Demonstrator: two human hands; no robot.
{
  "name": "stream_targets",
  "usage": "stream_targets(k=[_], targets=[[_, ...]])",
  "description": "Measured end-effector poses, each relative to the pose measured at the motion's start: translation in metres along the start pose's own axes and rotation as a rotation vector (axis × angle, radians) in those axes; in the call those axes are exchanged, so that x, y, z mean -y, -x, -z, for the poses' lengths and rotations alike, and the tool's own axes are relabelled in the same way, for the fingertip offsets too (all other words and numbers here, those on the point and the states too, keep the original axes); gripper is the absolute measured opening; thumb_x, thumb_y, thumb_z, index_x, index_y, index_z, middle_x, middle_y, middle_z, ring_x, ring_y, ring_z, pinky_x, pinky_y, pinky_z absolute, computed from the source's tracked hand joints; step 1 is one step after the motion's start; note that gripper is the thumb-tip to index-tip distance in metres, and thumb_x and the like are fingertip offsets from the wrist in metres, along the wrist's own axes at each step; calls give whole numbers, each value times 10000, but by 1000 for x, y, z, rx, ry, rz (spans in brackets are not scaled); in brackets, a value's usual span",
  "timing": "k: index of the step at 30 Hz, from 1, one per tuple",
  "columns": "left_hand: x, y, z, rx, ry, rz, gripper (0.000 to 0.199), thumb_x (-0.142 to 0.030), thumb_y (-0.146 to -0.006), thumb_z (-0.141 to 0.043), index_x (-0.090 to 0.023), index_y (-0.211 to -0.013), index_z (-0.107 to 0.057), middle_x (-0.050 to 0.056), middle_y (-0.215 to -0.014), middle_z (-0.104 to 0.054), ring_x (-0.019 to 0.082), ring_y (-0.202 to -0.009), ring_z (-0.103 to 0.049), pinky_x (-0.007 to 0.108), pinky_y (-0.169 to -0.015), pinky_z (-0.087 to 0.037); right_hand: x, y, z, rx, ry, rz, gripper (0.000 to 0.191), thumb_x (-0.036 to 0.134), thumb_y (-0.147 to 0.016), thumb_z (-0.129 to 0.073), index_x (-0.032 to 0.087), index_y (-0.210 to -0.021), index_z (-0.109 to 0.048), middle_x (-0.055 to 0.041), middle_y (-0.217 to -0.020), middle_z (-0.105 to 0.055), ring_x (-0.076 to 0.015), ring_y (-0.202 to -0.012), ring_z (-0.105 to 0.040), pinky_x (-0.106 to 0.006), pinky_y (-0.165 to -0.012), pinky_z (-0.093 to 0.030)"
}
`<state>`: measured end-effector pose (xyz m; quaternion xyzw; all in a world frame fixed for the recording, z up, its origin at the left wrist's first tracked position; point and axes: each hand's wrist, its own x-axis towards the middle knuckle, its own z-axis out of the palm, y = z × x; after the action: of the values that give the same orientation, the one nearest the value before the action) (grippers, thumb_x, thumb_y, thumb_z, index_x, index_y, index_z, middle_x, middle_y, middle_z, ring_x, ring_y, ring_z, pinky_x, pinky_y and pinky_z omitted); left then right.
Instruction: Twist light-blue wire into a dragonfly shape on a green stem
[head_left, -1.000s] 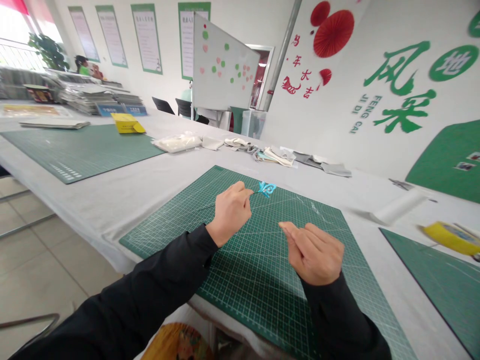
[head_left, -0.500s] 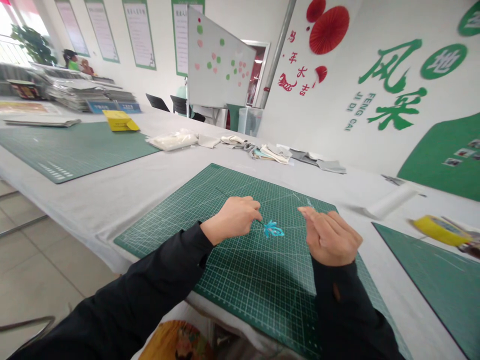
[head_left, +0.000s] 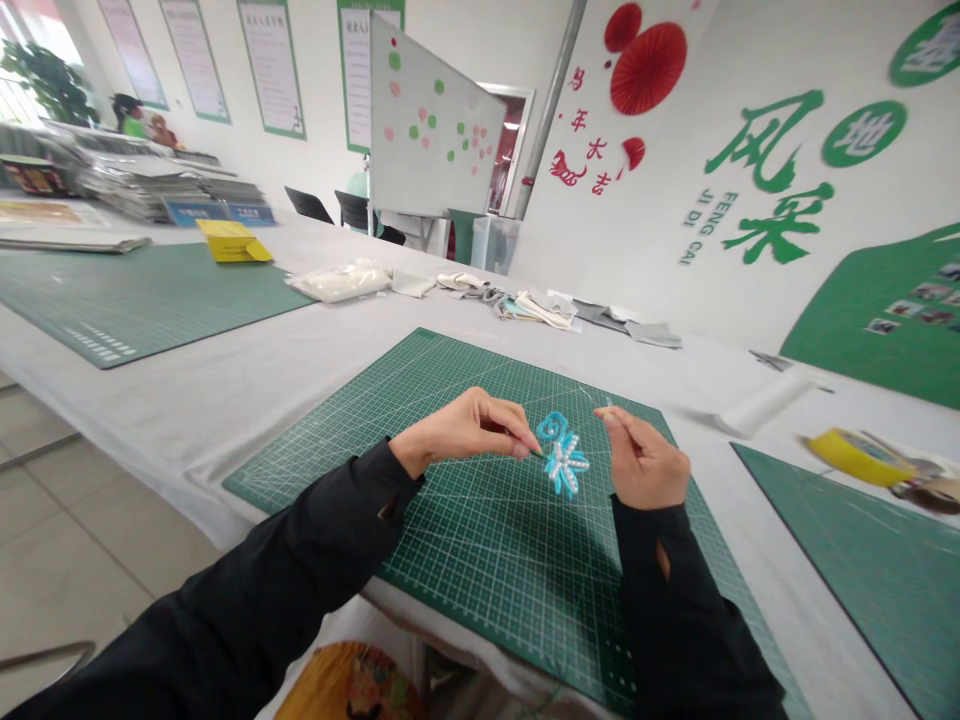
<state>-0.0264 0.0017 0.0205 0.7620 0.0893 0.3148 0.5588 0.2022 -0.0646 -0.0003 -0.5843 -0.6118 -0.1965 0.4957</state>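
My left hand point(head_left: 474, 432) pinches the thin dark stem of a blue flower ornament point(head_left: 567, 464). White pearl-like beads line its petals, and a blue curl rises at its upper left. The flower hangs over a green cutting mat point(head_left: 480, 540), to the right of my left fingertips. On the far side of the flower, my right hand point(head_left: 649, 462) is closed in a pinch, its fingertips apart from the petals. Whatever those fingers hold is too fine to make out.
Further green mats lie at the left point(head_left: 150, 300) and right point(head_left: 840, 550). Fabric scraps point(head_left: 540, 308) and a plastic bag point(head_left: 341, 281) line the table's back. A yellow tool point(head_left: 862, 457) sits at right; a yellow box point(head_left: 232, 241) stands left. A person point(head_left: 133, 118) is far off.
The flower has turned, so its beaded petals and the curl now show. My left hand has rotated with its thumb side in view. My right hand stays closed and has turned slightly.
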Motion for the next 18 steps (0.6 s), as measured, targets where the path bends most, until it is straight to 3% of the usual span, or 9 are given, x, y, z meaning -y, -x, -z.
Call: stream_targets(k=[4,9,18], targets=[[5,-3,-3,-246,229,23,74,-184,-658,-741,-177,-731,-753,36,-731,-650,102,-666,-566,247,-627,-438,-1,3,-4,46,-82,-144,289,356,-868,-510,180,-857,-739,-49,-836,-743,-171,-696,-680,-257,-624,-499],[11,-9,-3,-501,457,48,193,-226,-562,-802,-124,-714,-742,26,-615,-611,51,-496,-462,194,-443,-311,-3,7,-11,129,-104,-151,281,356,-855,-512,198,-829,-742,-32,-814,-747,-183,-721,-695,-259,-631,-516],[15,-12,1,-689,608,89,195,-149,-569,-776,-75,-743,-731,47,-579,-620,49,-495,-499,177,-444,-314,-4,18,-24,225,-131,16,262,317,-870,-508,193,-830,-735,-40,-829,-749,-173,-740,-706,-260,-666,-546]])
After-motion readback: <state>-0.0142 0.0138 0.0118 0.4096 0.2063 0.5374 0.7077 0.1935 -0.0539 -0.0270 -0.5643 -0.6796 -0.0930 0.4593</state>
